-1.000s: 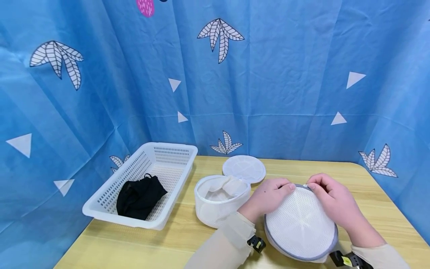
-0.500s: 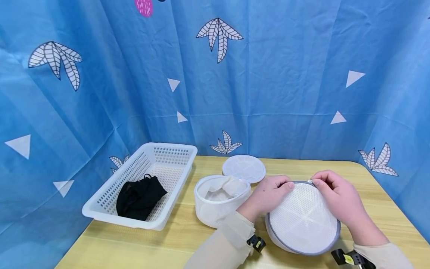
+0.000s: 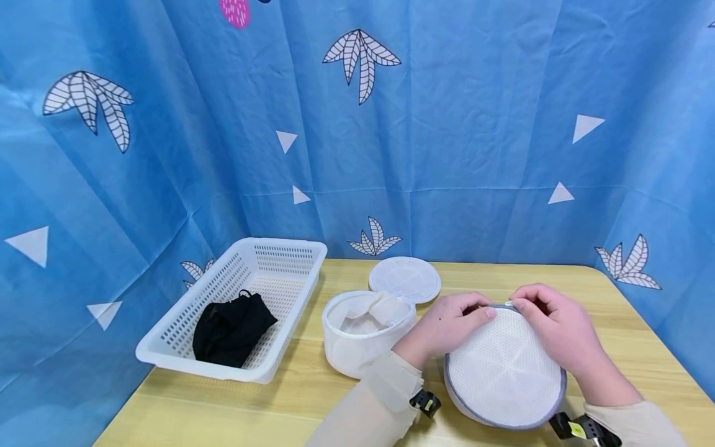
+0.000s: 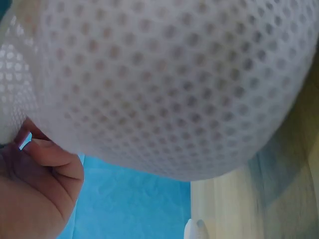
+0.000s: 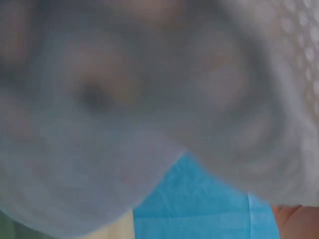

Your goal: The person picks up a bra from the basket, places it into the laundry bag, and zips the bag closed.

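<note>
A round white mesh laundry bag (image 3: pixel 507 369) with a grey zipper edge is at the right front of the table, its lid closed over the top. My left hand (image 3: pixel 449 326) pinches the far left part of its rim between thumb and curled fingers. Close by, my right hand (image 3: pixel 558 323) pinches the rim at the far side, where a small white zipper pull (image 3: pixel 509 304) shows at the fingertips. Mesh fills most of the left wrist view, with the left thumb and finger (image 4: pixel 55 164) gripping its edge. In the right wrist view the near bag wall is blurred.
Left of the hands stands a second white mesh laundry bag (image 3: pixel 349 354), its lid (image 3: pixel 406 279) folded back and pale fabric inside. A white plastic basket (image 3: pixel 285 323) at the left holds a black garment (image 3: pixel 231 329). Blue curtains (image 3: pixel 463 124) surround the wooden table (image 3: pixel 268 410).
The bag tips and shifts slightly between the hands. My right hand moves a little right, then back left along the rim, still pinching. The left hand stays nearly in place.
</note>
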The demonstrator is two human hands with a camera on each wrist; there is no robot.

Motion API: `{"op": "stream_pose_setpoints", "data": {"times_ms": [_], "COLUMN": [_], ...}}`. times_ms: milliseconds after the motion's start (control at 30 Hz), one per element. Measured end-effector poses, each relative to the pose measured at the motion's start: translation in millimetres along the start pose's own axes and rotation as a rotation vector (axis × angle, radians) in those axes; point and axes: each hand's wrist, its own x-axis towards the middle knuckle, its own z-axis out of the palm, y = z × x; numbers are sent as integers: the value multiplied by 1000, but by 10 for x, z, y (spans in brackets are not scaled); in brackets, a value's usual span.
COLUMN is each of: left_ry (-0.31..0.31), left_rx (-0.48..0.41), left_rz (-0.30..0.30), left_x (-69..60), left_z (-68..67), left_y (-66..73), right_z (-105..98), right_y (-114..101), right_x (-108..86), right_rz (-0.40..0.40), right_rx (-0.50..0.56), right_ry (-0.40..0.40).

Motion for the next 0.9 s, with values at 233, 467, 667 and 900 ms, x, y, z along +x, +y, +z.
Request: {"op": "stream_pose_setpoints", "data": {"times_ms": [233, 467, 667, 900], "left_ry": [-5, 2, 72, 166], "left_rx": [60, 63, 3, -45], "left_rz": [55, 39, -9, -52], "left_x": [18, 15, 19, 31], "left_z": [-19, -17, -35, -48], "left_y": [0, -1, -28, -73], "right_z": [13, -13, -24, -7], "right_y": [-23, -5, -11, 10], "right_x": [-22, -11, 14, 17], "right_rz": [-18, -78, -72, -15], "right_rx": [28, 0, 6, 35], "right_ry": [-45, -61, -59, -61]}}
